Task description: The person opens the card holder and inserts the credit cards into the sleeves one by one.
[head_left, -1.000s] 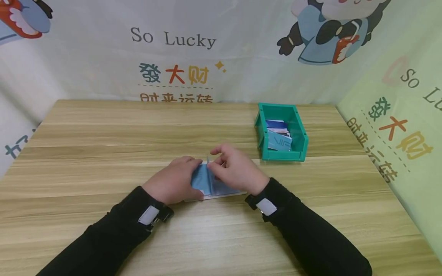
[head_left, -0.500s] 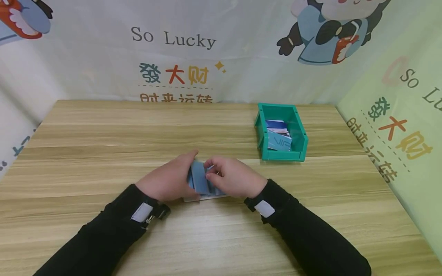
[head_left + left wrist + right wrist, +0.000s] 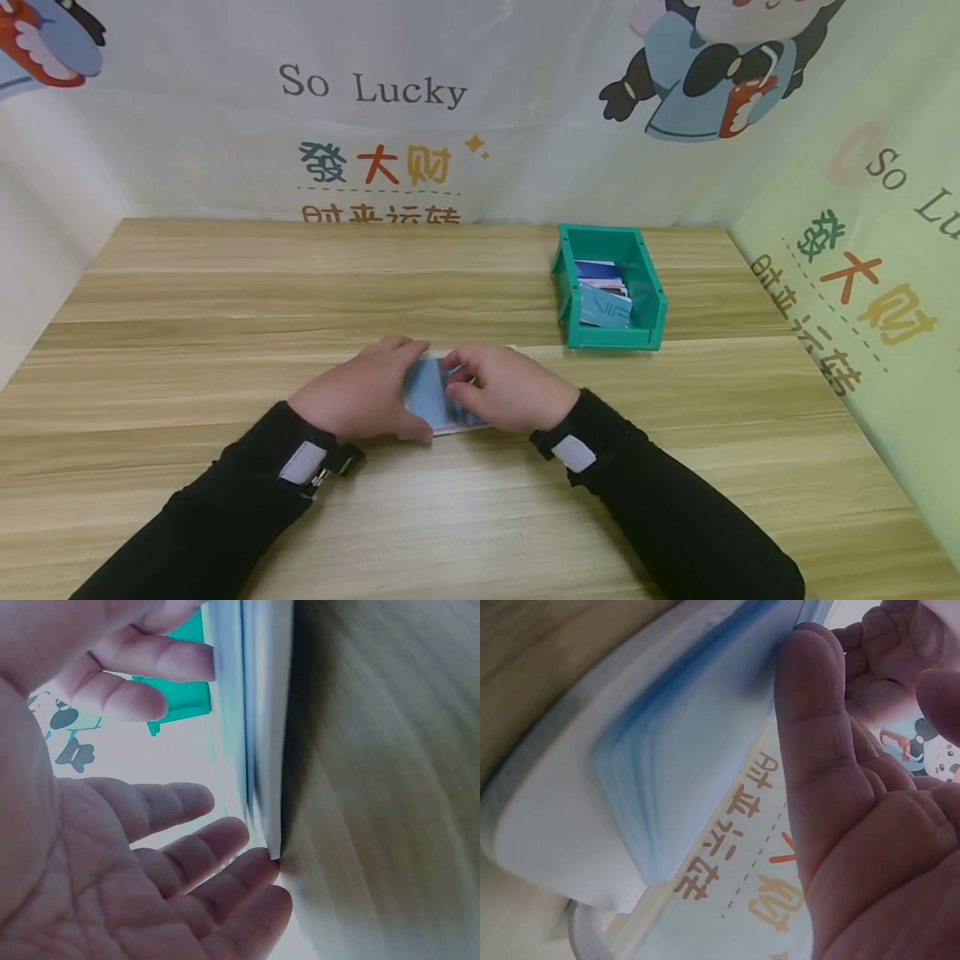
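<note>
A: What is being noted nearest?

B: Black sleeves point(image 3: 675, 492); beyond them, a pale-covered booklet point(image 3: 426, 396) is being supported by the counter point(image 3: 450, 517).

A: Grip?

B: The left hand point(image 3: 363, 387) is being held wide, fingers extended at the booklet's left end. The right hand point(image 3: 517, 387) is being held narrow over the blue leaves point(image 3: 697, 765); whether one is being pinched cannot be told.

A: Farther?

B: Cards point(image 3: 604, 305) are being contained by a green bin point(image 3: 615, 338); behind, a printed backdrop point(image 3: 525, 50) is being seen.

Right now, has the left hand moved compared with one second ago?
Yes: the left hand has shifted slightly leftward, farther from the teal plastic bin in the head view.
</note>
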Action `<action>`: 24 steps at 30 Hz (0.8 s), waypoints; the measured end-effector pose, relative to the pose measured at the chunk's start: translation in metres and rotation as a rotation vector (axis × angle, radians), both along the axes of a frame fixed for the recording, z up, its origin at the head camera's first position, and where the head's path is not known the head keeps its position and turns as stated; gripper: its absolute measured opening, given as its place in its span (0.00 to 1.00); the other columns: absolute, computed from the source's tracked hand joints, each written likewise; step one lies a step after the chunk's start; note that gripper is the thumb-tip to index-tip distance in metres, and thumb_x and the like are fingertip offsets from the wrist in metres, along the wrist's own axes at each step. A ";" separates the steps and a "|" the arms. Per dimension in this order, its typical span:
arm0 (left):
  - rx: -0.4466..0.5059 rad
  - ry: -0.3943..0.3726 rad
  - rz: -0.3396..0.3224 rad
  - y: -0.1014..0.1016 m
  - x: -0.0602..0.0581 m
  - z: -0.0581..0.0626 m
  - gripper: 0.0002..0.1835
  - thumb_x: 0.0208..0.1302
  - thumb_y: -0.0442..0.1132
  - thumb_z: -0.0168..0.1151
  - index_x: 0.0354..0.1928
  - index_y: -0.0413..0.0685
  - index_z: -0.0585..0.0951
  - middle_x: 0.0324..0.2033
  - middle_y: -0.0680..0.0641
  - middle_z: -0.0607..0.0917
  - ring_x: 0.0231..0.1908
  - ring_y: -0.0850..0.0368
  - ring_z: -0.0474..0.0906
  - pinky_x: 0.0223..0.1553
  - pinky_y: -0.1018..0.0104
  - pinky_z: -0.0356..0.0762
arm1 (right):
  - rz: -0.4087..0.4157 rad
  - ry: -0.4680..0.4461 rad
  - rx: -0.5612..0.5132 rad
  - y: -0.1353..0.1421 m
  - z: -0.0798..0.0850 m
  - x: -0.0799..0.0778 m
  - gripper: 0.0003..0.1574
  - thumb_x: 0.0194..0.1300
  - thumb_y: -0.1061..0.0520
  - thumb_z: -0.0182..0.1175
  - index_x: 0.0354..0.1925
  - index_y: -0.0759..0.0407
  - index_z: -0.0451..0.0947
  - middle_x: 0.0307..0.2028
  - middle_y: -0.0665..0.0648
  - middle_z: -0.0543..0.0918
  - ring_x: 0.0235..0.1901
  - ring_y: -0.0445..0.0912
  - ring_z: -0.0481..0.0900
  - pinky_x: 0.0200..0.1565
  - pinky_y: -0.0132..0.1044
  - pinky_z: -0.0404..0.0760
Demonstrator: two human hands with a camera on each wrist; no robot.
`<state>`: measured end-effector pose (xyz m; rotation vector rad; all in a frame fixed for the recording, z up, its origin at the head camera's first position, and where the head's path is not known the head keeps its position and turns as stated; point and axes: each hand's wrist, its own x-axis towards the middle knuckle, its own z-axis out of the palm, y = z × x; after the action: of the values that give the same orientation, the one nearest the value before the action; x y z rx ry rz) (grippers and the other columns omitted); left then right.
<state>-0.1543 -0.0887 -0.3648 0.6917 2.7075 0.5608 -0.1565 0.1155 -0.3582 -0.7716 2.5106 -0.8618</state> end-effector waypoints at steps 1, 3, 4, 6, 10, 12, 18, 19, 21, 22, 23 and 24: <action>-0.007 0.004 0.007 0.000 0.000 0.000 0.55 0.38 0.60 0.74 0.67 0.41 0.62 0.59 0.44 0.67 0.47 0.51 0.66 0.44 0.55 0.73 | 0.000 0.005 0.005 0.000 0.000 0.000 0.20 0.69 0.52 0.53 0.56 0.58 0.71 0.44 0.53 0.82 0.38 0.36 0.75 0.40 0.34 0.78; -0.019 0.015 0.015 0.001 0.000 -0.001 0.53 0.39 0.60 0.74 0.65 0.40 0.64 0.58 0.44 0.68 0.46 0.50 0.67 0.43 0.55 0.74 | -0.003 0.012 -0.002 0.002 0.001 -0.001 0.21 0.69 0.52 0.53 0.56 0.58 0.71 0.44 0.52 0.81 0.38 0.36 0.75 0.39 0.34 0.78; -0.023 0.022 0.015 0.001 0.001 -0.001 0.52 0.39 0.59 0.74 0.64 0.40 0.66 0.57 0.43 0.69 0.45 0.50 0.67 0.42 0.55 0.74 | -0.010 0.019 -0.008 0.004 0.003 -0.002 0.21 0.69 0.52 0.53 0.56 0.58 0.72 0.44 0.52 0.82 0.38 0.36 0.75 0.39 0.34 0.78; -0.039 0.039 0.024 0.002 0.001 -0.002 0.50 0.38 0.59 0.74 0.63 0.39 0.68 0.56 0.44 0.70 0.44 0.49 0.67 0.41 0.55 0.74 | -0.037 0.039 -0.027 0.009 0.007 -0.005 0.20 0.68 0.51 0.54 0.55 0.58 0.72 0.43 0.51 0.81 0.38 0.36 0.75 0.39 0.35 0.78; -0.055 0.069 0.033 0.003 0.001 -0.004 0.49 0.37 0.58 0.75 0.61 0.39 0.70 0.53 0.44 0.71 0.42 0.49 0.67 0.40 0.55 0.75 | -0.170 0.146 -0.085 0.028 0.020 -0.014 0.17 0.67 0.51 0.56 0.50 0.56 0.75 0.38 0.49 0.81 0.34 0.38 0.75 0.35 0.36 0.78; -0.063 0.079 0.033 0.004 0.002 -0.005 0.49 0.37 0.58 0.75 0.62 0.40 0.70 0.53 0.44 0.72 0.43 0.49 0.67 0.40 0.55 0.75 | -0.276 0.240 -0.102 0.043 0.027 -0.020 0.14 0.66 0.51 0.57 0.47 0.56 0.76 0.34 0.49 0.80 0.31 0.39 0.74 0.32 0.36 0.78; -0.069 0.097 0.020 0.004 0.003 -0.007 0.49 0.39 0.57 0.74 0.62 0.39 0.69 0.55 0.42 0.71 0.45 0.48 0.66 0.42 0.54 0.75 | -0.594 0.432 -0.030 0.092 0.031 -0.044 0.14 0.65 0.56 0.58 0.46 0.63 0.77 0.35 0.58 0.79 0.32 0.48 0.74 0.32 0.45 0.76; -0.068 0.098 0.020 0.004 0.003 -0.007 0.49 0.39 0.57 0.74 0.62 0.38 0.69 0.56 0.42 0.71 0.45 0.47 0.66 0.42 0.53 0.75 | -0.621 0.430 0.003 0.099 0.028 -0.049 0.16 0.65 0.56 0.57 0.47 0.65 0.76 0.38 0.60 0.79 0.35 0.50 0.74 0.36 0.47 0.77; -0.068 0.100 0.021 0.005 0.003 -0.007 0.48 0.39 0.57 0.74 0.62 0.38 0.69 0.56 0.42 0.71 0.45 0.47 0.66 0.42 0.53 0.75 | -0.650 0.414 0.069 0.110 0.021 -0.057 0.19 0.65 0.58 0.57 0.51 0.67 0.75 0.44 0.64 0.78 0.42 0.53 0.73 0.42 0.50 0.76; -0.069 0.101 0.021 0.005 0.004 -0.007 0.48 0.39 0.57 0.74 0.62 0.38 0.69 0.56 0.42 0.71 0.45 0.47 0.66 0.42 0.53 0.75 | -0.652 0.401 0.105 0.114 0.017 -0.061 0.21 0.65 0.58 0.56 0.54 0.68 0.74 0.47 0.66 0.77 0.45 0.55 0.71 0.45 0.52 0.75; -0.070 0.102 0.023 0.005 0.004 -0.006 0.48 0.39 0.57 0.74 0.62 0.38 0.69 0.56 0.42 0.71 0.45 0.47 0.66 0.42 0.53 0.75 | -0.647 0.389 0.146 0.118 0.014 -0.064 0.23 0.65 0.58 0.55 0.56 0.69 0.72 0.50 0.68 0.75 0.48 0.57 0.70 0.48 0.53 0.73; -0.070 0.102 0.024 0.006 0.004 -0.006 0.48 0.39 0.57 0.74 0.62 0.38 0.69 0.56 0.42 0.71 0.46 0.47 0.66 0.43 0.53 0.75 | -0.647 0.377 0.183 0.120 0.010 -0.068 0.25 0.65 0.58 0.55 0.57 0.70 0.70 0.52 0.69 0.73 0.51 0.58 0.68 0.50 0.54 0.72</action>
<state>-0.1504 -0.0832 -0.3711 0.6881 2.8180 0.4456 -0.2240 0.2357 -0.3486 -0.0403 3.1910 -0.6963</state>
